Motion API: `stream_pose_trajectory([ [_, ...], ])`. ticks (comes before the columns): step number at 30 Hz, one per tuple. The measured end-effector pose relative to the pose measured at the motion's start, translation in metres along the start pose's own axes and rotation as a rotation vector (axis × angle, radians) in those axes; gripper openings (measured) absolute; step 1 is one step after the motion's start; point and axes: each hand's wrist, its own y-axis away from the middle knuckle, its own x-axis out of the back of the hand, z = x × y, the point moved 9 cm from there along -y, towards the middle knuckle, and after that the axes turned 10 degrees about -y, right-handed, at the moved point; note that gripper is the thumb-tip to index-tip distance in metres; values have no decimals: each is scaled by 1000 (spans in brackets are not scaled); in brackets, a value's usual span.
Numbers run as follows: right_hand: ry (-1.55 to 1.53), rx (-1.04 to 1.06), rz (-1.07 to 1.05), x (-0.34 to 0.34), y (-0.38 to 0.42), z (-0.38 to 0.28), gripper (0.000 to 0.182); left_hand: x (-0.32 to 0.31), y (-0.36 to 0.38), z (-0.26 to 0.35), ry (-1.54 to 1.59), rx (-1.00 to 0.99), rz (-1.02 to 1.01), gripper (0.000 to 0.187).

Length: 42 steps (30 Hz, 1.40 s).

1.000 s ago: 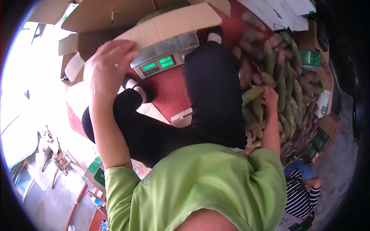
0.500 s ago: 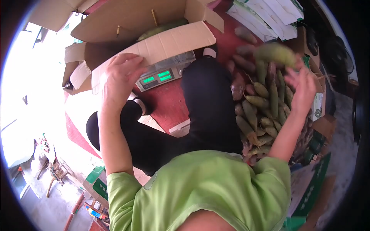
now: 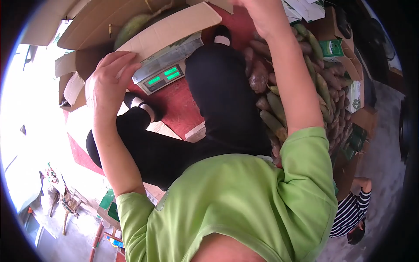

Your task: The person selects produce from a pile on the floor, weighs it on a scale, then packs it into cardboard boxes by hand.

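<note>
My left hand point(image 3: 107, 81) is by the near flap point(image 3: 174, 28) of a large cardboard box, its fingers and thumb apart and touching the flap near its left end. My right hand point(image 3: 262, 17) reaches over the box's right side at the top edge. Its fingers are cut off there, so I cannot see what they hold. Inside the box lies a long green radish point(image 3: 133, 28), partly hidden by the flap. Under the flap sits a digital scale point(image 3: 163, 78) with green lit digits.
A pile of green and reddish-purple radishes point(image 3: 275, 105) lies right of my leg, partly behind my right forearm. Smaller open boxes stand left point(image 3: 72, 85) and right point(image 3: 349, 61). White cartons point(image 3: 305, 8) are at the top right. Another person in a striped shirt point(image 3: 349, 214) is behind at the right.
My right hand has moved left from above the pile, where it held a green radish, to the top edge near the box. My left hand stays by the flap. The view has shifted.
</note>
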Motion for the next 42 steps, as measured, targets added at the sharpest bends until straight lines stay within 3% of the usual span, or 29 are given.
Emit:
stream_pose_trajectory([
  [2, 52, -67, 9, 40, 23, 15, 21, 0, 2, -2, 18, -23, -10, 24],
  [4, 321, -255, 203, 104, 61, 43, 28, 5, 2, 5, 27, -88, 60, 22],
  [6, 329, -282, 350, 142, 105, 56, 22, 2, 0, 1, 54, -74, 44, 23],
  [8, 342, -485, 438, 179, 158, 92, 24, -1, -1, -3, 28, -42, 47, 22],
  [11, 619, -437, 321, 219, 236, 149, 20, 4, -3, -3, 25, -40, 65, 21],
  [13, 791, -715, 267, 240, 295, 192, 20, 4, -3, -10, 24, -25, 89, 21],
  [15, 488, -783, 327, 242, 345, 223, 21, 9, -3, -11, 11, 17, 120, 22],
  [18, 726, -856, 213, 230, 359, 228, 21, 17, -4, -7, -39, 15, 127, 22],
  [26, 625, -858, 246, 208, 356, 223, 21, 17, -6, -12, -19, 11, 137, 24],
  [28, 557, -985, 267, 208, 363, 230, 22, 17, -5, -17, -20, 47, 129, 24],
  [31, 742, -885, 175, 204, 353, 221, 22, 19, -4, -21, -6, 30, 147, 24],
  [34, 824, -934, 158, 207, 354, 221, 21, 26, -3, -21, -20, 52, 163, 25],
  [36, 781, -881, 146, 207, 354, 224, 21, 24, -3, -22, 5, 61, 160, 25],
  [38, 580, -969, 207, 213, 367, 235, 22, 25, -2, -21, 26, 65, 165, 26],
  [42, 751, -891, 210, 213, 358, 220, 22, 23, -3, -23, 38, 92, 147, 25],
])
